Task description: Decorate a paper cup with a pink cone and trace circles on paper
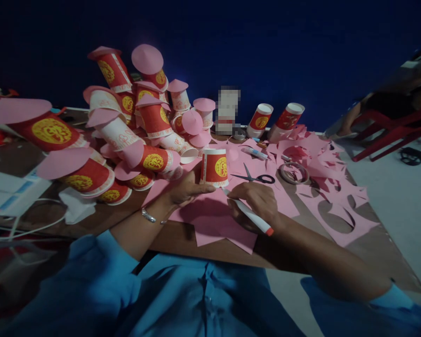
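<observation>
My left hand (185, 189) grips a red and white paper cup (214, 167) with a round yellow emblem. The cup is upside down, its wider rim at the bottom. Closed around a white marker (250, 214) with a red end is my right hand (254, 199). The marker's tip points at the cup's lower rim; whether it touches I cannot tell. Under both hands lie pink paper sheets (210, 224). Black-handled scissors (254, 178) lie open on the paper, just beyond my right hand.
At left, paper cups with pink cone tops (154, 117) are piled up. Two cup stacks (259, 120) stand at the back. A tape roll (294, 173) and cut pink scraps (337, 201) lie at right. A person's arm (351, 119) shows near a red chair (389, 128).
</observation>
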A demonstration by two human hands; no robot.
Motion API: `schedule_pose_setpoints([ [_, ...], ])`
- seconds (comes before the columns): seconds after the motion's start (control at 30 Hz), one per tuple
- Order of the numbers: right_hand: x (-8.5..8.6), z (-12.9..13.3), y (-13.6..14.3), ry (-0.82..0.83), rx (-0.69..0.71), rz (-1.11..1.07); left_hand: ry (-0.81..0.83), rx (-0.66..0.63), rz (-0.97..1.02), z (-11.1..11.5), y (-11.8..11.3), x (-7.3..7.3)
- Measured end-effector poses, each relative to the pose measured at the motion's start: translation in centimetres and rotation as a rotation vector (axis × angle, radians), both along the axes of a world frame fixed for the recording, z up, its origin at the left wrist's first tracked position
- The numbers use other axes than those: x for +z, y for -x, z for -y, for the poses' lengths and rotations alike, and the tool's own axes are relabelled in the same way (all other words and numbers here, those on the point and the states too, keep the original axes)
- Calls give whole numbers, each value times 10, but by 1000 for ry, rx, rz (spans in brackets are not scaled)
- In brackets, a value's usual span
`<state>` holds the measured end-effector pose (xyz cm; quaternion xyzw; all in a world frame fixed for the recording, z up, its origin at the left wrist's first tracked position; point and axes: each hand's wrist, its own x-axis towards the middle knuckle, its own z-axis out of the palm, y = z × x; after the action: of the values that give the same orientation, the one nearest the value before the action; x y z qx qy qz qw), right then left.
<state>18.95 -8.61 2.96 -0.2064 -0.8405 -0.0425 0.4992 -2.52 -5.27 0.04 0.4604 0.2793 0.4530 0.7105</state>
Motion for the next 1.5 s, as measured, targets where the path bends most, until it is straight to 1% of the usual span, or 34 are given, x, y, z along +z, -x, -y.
schedule_pose_setpoints([
  [0.13,1,1,-1,-8,12,7,-33,25,13,0,-1,1],
  [0.3,0,0,-1,-21,23,3,-21,38,-25,1,-1,3],
  [0.43,-2,-1,-1,-18,18,8,-31,27,-65,1,1,1],
  [0.6,-3,0,-1,-14,15,-2,-54,47,-93,0,1,-3],
  [0.8,-2,-1,-1,-5,15,12,-51,41,-106,1,1,-3],
  [1.07,-3,0,-1,-10,21,17,-50,36,-79,1,0,1],
  [1.17,-3,0,-2,-5,29,4,-66,59,-38,-1,-1,1],
  [1.33,-2,-2,-4,6,-31,-64,-62,69,-39,-2,1,3],
  [1.5,-4,-3,-5,35,-89,-47,-20,29,1,-1,1,8],
])
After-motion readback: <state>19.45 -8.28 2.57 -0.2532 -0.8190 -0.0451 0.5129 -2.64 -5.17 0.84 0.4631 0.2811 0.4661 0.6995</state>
